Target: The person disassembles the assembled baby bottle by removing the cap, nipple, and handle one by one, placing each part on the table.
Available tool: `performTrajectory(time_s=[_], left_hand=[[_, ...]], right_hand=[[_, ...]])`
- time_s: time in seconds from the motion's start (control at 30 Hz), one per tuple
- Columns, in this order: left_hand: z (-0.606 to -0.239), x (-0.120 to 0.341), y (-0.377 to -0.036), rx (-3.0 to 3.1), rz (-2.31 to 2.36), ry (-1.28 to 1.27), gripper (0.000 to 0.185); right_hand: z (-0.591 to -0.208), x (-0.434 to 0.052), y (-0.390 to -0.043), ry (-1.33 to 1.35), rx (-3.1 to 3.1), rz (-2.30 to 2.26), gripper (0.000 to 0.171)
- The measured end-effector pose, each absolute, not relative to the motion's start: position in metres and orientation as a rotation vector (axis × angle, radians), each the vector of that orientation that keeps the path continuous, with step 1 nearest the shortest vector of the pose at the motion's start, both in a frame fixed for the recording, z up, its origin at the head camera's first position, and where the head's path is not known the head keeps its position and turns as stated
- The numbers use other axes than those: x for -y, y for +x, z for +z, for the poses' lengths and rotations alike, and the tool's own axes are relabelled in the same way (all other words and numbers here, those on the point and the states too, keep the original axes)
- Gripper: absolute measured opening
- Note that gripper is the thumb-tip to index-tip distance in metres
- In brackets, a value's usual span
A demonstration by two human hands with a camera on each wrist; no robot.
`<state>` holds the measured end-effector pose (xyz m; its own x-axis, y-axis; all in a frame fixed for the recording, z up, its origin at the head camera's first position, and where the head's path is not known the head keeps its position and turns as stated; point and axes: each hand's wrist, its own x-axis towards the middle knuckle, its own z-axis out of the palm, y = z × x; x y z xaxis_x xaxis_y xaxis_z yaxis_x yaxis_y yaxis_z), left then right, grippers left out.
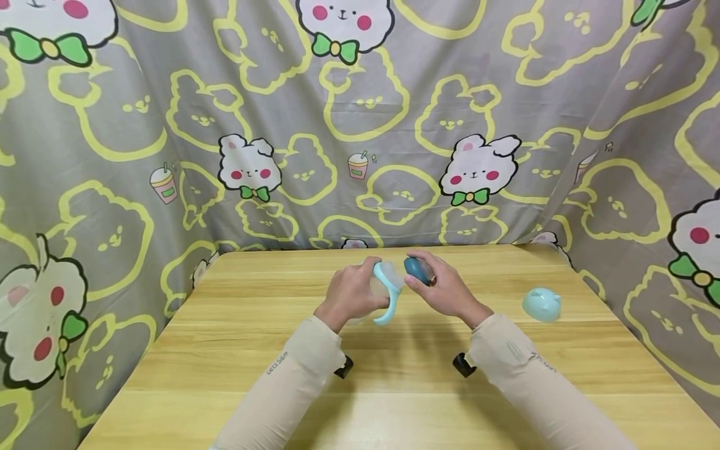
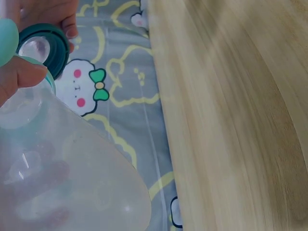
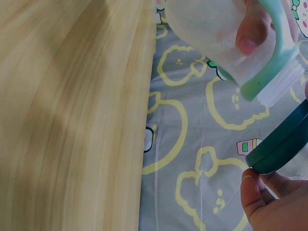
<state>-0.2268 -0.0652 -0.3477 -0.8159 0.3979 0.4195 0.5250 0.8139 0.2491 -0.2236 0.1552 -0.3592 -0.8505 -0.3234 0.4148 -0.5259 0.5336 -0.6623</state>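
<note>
My left hand grips a clear, rounded baby bottle above the table, thumb near its neck. A pale blue handle sits around that neck, and the open threaded mouth points to the right. Close by, my right hand pinches a dark teal screw ring by its edge. A clear piece, like a nipple, shows in the ring's middle in the left wrist view. A gap separates ring and bottle mouth. On the table at right lies a pale blue dome cap with small ears.
The wooden table reaches back to a grey curtain with bear and rabbit prints, which also hangs along both sides. Black wrist mounts stick out below the beige sleeves.
</note>
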Motion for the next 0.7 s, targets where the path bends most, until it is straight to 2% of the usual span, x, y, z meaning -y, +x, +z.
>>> performTrajectory(time_s=[0.7], left_hand=[[-0.348, 0.066, -0.226, 2.668, -0.506, -0.674, 0.075]], right_hand=[[-0.379, -0.179, -0.229, 0.584, 2.64, 1.129, 0.054]])
